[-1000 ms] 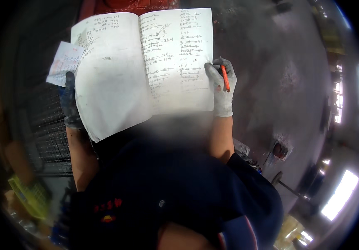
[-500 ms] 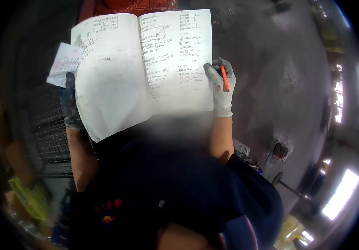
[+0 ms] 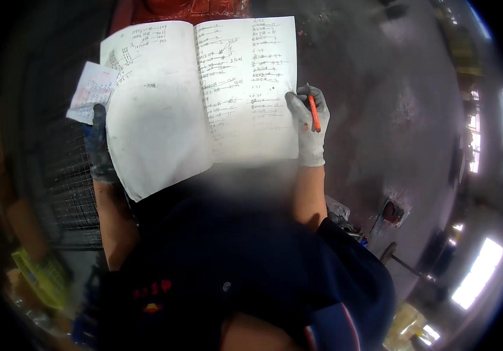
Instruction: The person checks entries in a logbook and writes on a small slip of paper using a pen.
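Note:
An open notebook (image 3: 158,128) is spread between my hands, its right page covered with handwritten lines, many struck through. My left hand (image 3: 100,146), in a dark dirty glove, grips the notebook's left edge, its thumb over a small slip of paper (image 3: 92,88) with reddish marks. The rest of the left fingers are hidden behind the pages. On the right edge, my right hand (image 3: 311,131), in a whitish glove with grey fingertips, pinches the page with its thumb. An orange pen (image 3: 314,112) is tucked in the same hand, pointing down toward the wrist.
A red metal object (image 3: 175,8) lies beyond the notebook's top edge. Dark wire mesh (image 3: 67,193) is at the left, with a yellow-green crate (image 3: 41,278) below it. To the right stretches a grey stained floor (image 3: 380,128); a rod with a disc (image 3: 406,260) lies farther down.
The notebook, the slip and both hands sit very slightly lower in the picture. My grip on the notebook and pen is the same.

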The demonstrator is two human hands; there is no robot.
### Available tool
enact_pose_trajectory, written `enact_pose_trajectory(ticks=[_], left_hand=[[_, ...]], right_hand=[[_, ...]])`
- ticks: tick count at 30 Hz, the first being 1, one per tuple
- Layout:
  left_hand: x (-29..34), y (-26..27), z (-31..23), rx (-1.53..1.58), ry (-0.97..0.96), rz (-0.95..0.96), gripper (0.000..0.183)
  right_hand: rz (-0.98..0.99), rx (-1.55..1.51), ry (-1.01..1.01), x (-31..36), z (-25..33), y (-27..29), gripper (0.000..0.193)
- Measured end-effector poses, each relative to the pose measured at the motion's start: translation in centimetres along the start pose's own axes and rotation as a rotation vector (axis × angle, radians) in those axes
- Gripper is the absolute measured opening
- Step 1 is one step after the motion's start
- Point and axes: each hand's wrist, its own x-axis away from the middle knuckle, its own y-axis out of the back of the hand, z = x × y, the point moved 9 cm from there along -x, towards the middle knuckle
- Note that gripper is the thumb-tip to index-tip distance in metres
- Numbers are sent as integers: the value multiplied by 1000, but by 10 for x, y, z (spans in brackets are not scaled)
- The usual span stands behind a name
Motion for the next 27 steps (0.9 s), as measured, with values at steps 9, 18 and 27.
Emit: enact_pose_trajectory(ticks=[9, 18, 27], left_hand=[[2, -2, -3, -11, -2, -13, 54], [4, -11, -3, 14, 18, 34, 54], [2, -16, -9, -41, -28, 44, 55]], right_hand=[[20, 42, 20, 1, 4, -2, 21], [10, 21, 17, 1, 4, -2, 20], [0, 176, 63, 0, 4, 1, 20]])
